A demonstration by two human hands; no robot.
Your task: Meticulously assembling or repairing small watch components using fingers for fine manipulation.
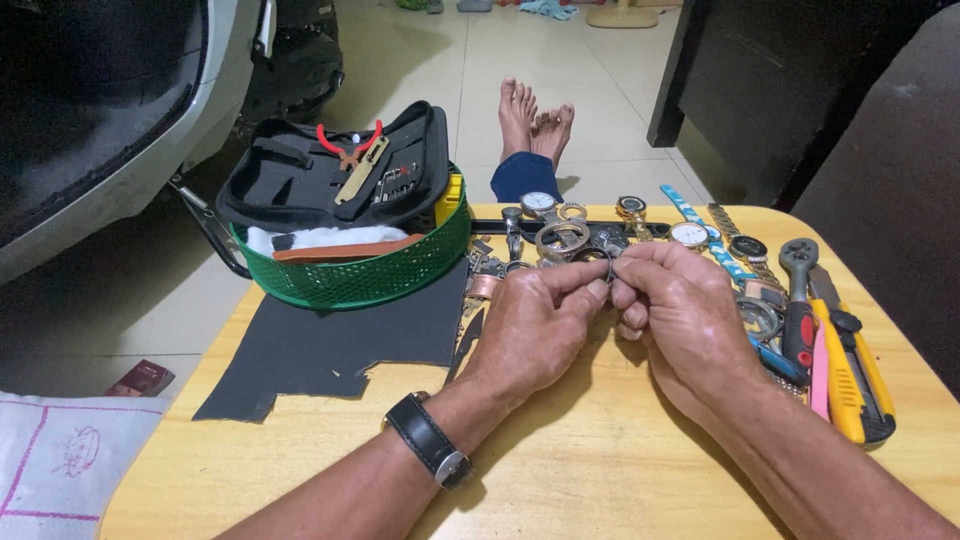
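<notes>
Fingertips of both your hands meet over the middle of the table (560, 470), toward its far edge, and between them sits a small dark ring-shaped part (592, 256), most likely a watch case or bezel, though your fingers cover too much of it to be sure. Your left hand (535, 325), the one wearing a black wristwatch (432, 440), pinches the part from the left side with thumb and forefinger closed on its rim; your right hand (685, 310) pinches it from the right, fingers curled in tight. The step in hand looks like close fitting or prying work on that small piece, and the next move would call for a steady two-handed grip and fine pressure at the fingertips, since the part is thin and easy to drop. Just beyond your hands a row of watches (690, 234) lies along the far edge. At the right edge lie a yellow utility knife (850, 385) and a red-handled tool (798, 330). At the far left corner a green mesh basket (370, 275) holds a black tool pouch (320, 170), with a dark mat (330, 345) lying in front of it.
</notes>
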